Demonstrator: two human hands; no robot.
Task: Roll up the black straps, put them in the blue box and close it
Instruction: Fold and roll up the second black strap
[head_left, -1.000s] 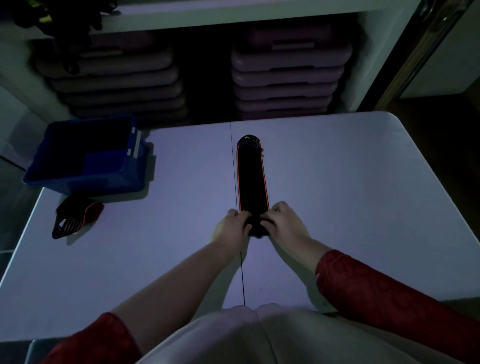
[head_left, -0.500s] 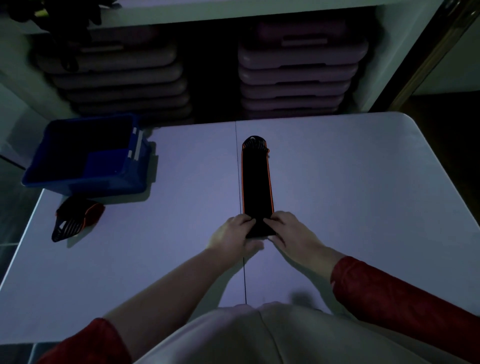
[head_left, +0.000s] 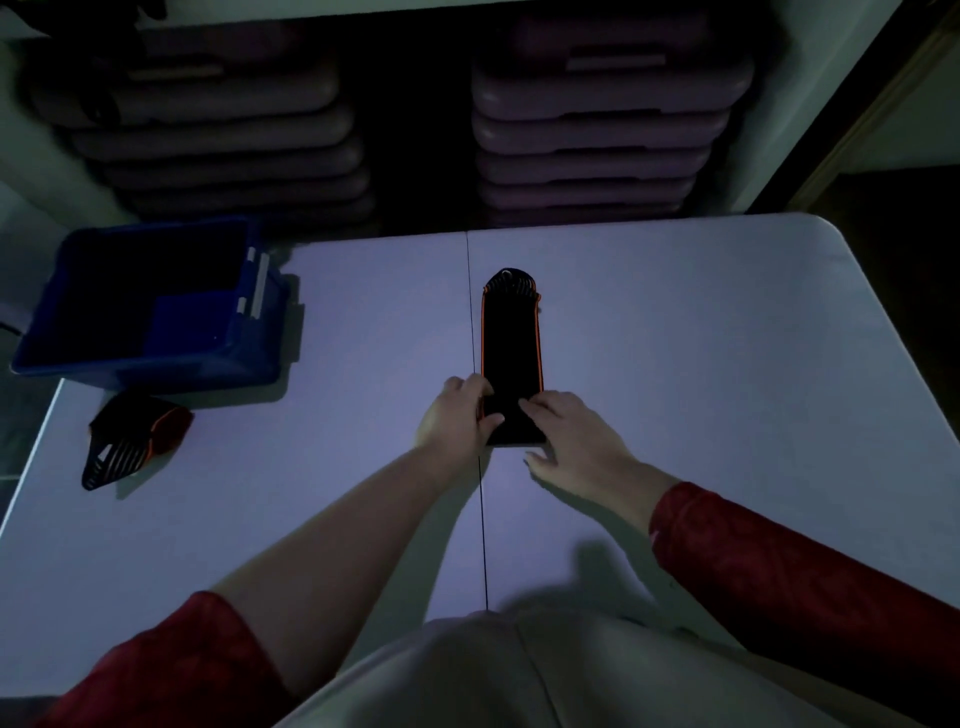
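In the head view, a black strap (head_left: 511, 345) lies flat and lengthwise at the centre of the frame on the pale tabletop (head_left: 675, 338), just right of the seam that runs down the tabletop. It has thin orange edging along both long sides and a rounded far end with light ribbing (the ribs are hard to make out in the dim light). Its near end is under both hands: the left hand (head_left: 457, 415) has fingers curled over the left corner, and the right hand (head_left: 569, 434) lies with fingers spread flat on the right corner, thumb out on the tabletop; whether the end is folded over beneath them is hidden. At the left of the frame a second strap (head_left: 137, 434) sits already bundled, black with an orange edge and a ribbed tip. Just above it, at the tabletop's upper left corner, stands the open blue box (head_left: 150, 364); its inside is too dark to read.
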